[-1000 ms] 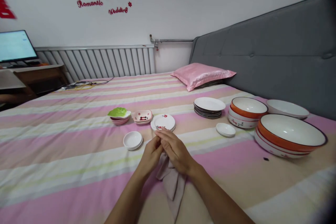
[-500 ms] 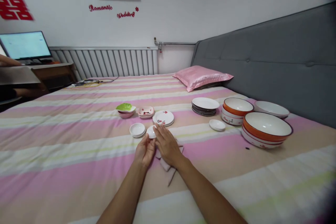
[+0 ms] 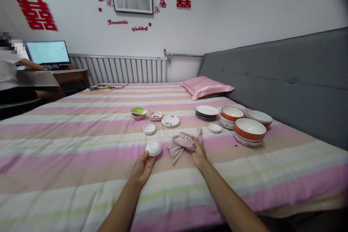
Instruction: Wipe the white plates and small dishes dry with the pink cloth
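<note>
My left hand grips a small white dish by its near edge, its underside seemingly turned up. To the right, my right hand is closed on a crumpled pinkish-grey cloth, which hangs partly over the bedspread. Just beyond the held dish sits a short stack of small white dishes. Behind that are white plates with red flowers, square pink dishes and a green leaf-shaped dish on top of pink ones.
Several stacked white plates, small white dishes and orange-rimmed bowls stand at the right. A pink pillow lies by the grey headboard. Cables lie at the far left edge; a person sits at a desk there.
My right hand has left the small dish and taken hold of the cloth, lifting it to the right. My left hand keeps the dish. The camera view has shifted.
</note>
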{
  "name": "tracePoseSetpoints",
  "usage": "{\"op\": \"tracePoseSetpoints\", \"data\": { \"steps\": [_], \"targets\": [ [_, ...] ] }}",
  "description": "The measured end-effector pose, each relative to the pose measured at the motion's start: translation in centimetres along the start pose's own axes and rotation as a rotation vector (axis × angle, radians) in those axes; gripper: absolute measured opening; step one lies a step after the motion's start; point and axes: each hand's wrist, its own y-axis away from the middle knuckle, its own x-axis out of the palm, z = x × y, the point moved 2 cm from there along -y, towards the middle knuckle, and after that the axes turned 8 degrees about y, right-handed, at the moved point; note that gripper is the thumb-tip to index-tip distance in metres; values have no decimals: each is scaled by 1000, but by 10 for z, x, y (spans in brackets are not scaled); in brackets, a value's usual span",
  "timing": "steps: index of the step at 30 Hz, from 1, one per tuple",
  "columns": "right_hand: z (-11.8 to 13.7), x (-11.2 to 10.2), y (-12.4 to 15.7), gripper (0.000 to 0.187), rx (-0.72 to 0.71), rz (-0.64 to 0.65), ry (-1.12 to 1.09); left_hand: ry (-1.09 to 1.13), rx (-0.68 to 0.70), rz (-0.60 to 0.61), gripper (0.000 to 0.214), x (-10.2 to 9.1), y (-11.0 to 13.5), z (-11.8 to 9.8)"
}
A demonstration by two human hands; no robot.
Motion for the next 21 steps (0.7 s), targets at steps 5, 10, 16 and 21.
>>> {"op": "tracePoseSetpoints", "data": {
  "steps": [5,10,16,21],
  "targets": [
    [33,-66,5,24,65,-80,-207,-50,-7,27,30,-13,30,-13],
    [88,-103,7,26,-33,-123,-274,-82,6,31,27,-19,37,-17],
    [115,-53,46,43,-253,287,61,-132,-1,39,23,-19,34,-19],
    [87,-17,88,62,-506,914,598,-152,-7,43,18,-19,25,-18]
  ]
}}
